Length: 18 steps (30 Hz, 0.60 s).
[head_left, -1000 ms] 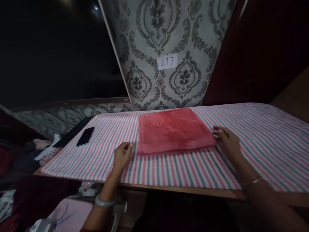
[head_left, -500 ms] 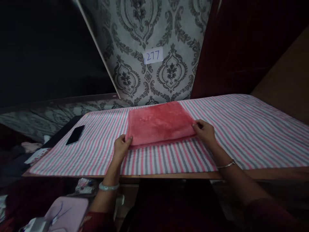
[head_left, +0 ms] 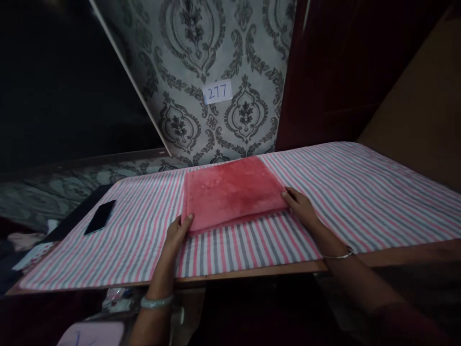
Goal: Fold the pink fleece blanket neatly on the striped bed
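A folded pinkish-red plush cloth [head_left: 234, 192] lies on the striped tablecloth [head_left: 137, 240], its near edge slightly raised. My left hand [head_left: 177, 229] grips the near left corner, thumb on top and fingers underneath, out of sight. At the near right corner, my right hand [head_left: 299, 205] pinches the cloth between thumb and fingers. A pale bangle [head_left: 157, 302] circles my left wrist and a thin silver one [head_left: 338, 256] my right.
A dark phone [head_left: 100, 217] lies on the tablecloth at the left. Behind stand a large black screen [head_left: 72, 86] and patterned wallpaper bearing a paper marked 277 [head_left: 217, 91]. A dark red panel [head_left: 331, 72] rises at the right. The table's wooden edge [head_left: 252, 270] runs along the front.
The view has shifted and tilted a little, moving the scene left and mostly down in the picture. Both hands keep their hold on the cloth's near corners.
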Tool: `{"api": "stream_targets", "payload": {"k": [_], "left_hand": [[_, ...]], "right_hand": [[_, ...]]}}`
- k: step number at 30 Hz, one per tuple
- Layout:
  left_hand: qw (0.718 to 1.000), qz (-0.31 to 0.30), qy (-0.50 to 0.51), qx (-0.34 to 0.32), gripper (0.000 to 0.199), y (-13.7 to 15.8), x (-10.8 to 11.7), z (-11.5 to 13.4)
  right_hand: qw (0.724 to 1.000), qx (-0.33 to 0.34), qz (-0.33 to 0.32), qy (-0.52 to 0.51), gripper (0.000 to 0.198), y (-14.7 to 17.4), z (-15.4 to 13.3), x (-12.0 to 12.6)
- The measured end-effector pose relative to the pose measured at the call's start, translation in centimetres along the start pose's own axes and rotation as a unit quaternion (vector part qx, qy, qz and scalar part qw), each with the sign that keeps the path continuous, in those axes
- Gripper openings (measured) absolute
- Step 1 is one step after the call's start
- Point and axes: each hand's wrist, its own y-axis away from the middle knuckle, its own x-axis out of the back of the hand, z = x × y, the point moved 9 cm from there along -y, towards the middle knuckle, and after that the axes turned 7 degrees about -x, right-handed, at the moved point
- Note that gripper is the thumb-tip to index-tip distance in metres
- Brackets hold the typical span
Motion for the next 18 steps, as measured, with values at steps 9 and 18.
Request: {"api": "stream_targets", "payload": {"k": [9,18], "left_hand": [[0.976,-0.004,0.21,0.057,0.058,-2.1,-1.1,-1.0],[0.924,-0.058,0.369,0.079,0.068,-2.7,-2.6,1.7]], "right_hand": [[0.992,-0.087,-0.085,0.028,0.053,-1.9,-0.7,-1.5],[0.922,-0.205,-0.203,-0.26,0.06,-2.6,-2.9,-4.3]]}}
